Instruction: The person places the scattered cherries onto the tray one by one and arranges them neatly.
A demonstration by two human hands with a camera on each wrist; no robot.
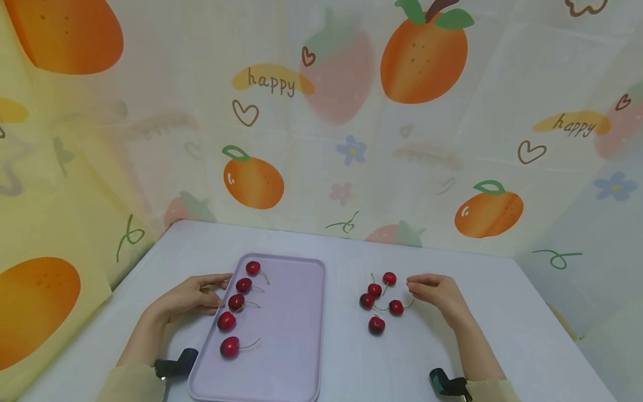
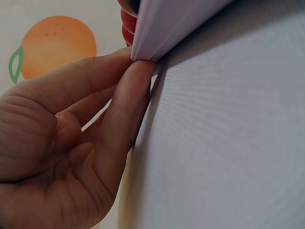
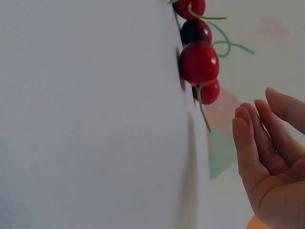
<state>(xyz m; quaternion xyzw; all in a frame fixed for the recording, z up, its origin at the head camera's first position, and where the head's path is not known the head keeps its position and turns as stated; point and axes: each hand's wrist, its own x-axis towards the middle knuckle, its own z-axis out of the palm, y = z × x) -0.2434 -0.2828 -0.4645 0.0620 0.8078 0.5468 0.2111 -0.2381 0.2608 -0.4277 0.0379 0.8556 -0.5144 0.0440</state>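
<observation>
My left hand [image 1: 193,296] is at the left edge of a lilac tray [image 1: 286,335], its thumb and forefinger tips touching the outer rim at separate spots. In the left wrist view, the thumb [image 2: 126,90] lies against the tray's side. Several red cherries [image 1: 230,347] form a column along the tray's left side, most with visible green stems pointing right. To the right of the tray, several more cherries [image 1: 377,325] lie loosely grouped on the table. Beside that group, my right hand [image 1: 437,293] hovers with bent, relaxed fingers, holding nothing; a gap shows between thumb and fingers [image 3: 245,138].
A white-covered table [image 1: 402,368] carries everything. Behind it hangs a fruit-patterned cloth [image 1: 311,167], with a yellowish side [image 1: 60,223] at the left. Both wrists wear black devices, one [image 1: 177,364] close to the tray's left edge and another [image 1: 449,385] at the right.
</observation>
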